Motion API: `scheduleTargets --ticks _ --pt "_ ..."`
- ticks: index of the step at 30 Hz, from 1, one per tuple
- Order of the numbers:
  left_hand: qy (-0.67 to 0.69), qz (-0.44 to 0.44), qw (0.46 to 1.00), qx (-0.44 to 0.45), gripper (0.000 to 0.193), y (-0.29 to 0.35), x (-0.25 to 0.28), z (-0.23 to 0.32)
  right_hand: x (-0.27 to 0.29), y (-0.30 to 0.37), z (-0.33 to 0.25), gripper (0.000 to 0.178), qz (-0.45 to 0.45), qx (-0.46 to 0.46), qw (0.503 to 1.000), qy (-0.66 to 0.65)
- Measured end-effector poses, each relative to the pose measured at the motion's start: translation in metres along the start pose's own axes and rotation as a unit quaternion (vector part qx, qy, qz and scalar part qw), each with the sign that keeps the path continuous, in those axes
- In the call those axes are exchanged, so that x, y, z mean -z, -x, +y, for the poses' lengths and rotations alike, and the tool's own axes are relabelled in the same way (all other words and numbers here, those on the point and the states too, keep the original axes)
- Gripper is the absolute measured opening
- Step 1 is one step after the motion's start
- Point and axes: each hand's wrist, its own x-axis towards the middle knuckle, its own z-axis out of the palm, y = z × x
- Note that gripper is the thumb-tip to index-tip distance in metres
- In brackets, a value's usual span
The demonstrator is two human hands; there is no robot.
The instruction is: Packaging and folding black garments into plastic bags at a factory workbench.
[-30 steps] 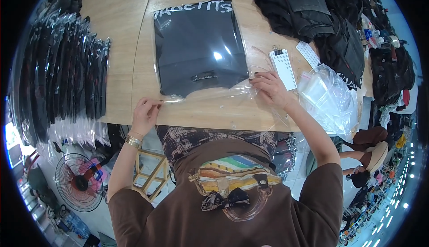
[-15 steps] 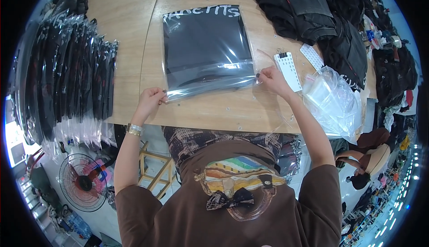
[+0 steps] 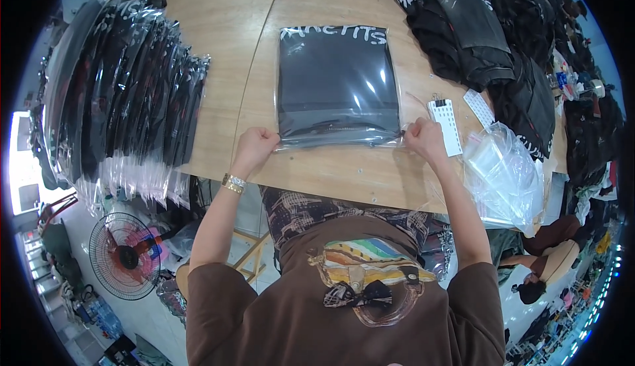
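Observation:
A folded black garment [image 3: 337, 78] with white lettering along its far edge lies flat inside a clear plastic bag [image 3: 317, 142] on the table. My left hand [image 3: 258, 146] pinches the bag's near left corner, its fingers closed on the plastic. At the near right corner my right hand [image 3: 425, 139] grips the same bag between thumb and fingers. The bag's near edge runs almost straight between the two hands. Glare covers part of the plastic.
Many bagged black garments [image 3: 126, 94] stand packed in a row at the left. On the right are clipped sticker sheets [image 3: 445, 126], a heap of empty clear bags [image 3: 504, 177] and piled black garments [image 3: 463, 35]. A fan [image 3: 126, 255] stands below left; another person [image 3: 552, 260] bends at the right.
The view has shifted, so the table things appear farther right. The bag's near edge has gone from slanting to nearly level, and its clear strip looks narrower. Both hands keep hold.

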Motion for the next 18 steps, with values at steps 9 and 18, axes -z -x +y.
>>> scheduleTargets --ticks 9,18 --pt "0.075 0.123 0.988 -0.054 0.021 0.007 -0.008 -0.014 0.012 0.022 -0.055 0.045 0.200 0.212 0.955 -0.059" --pt "0.000 0.111 0.990 -0.092 0.019 0.010 -0.004 -0.018 -0.031 0.014 -0.056 0.050 0.046 0.292 0.951 0.091"
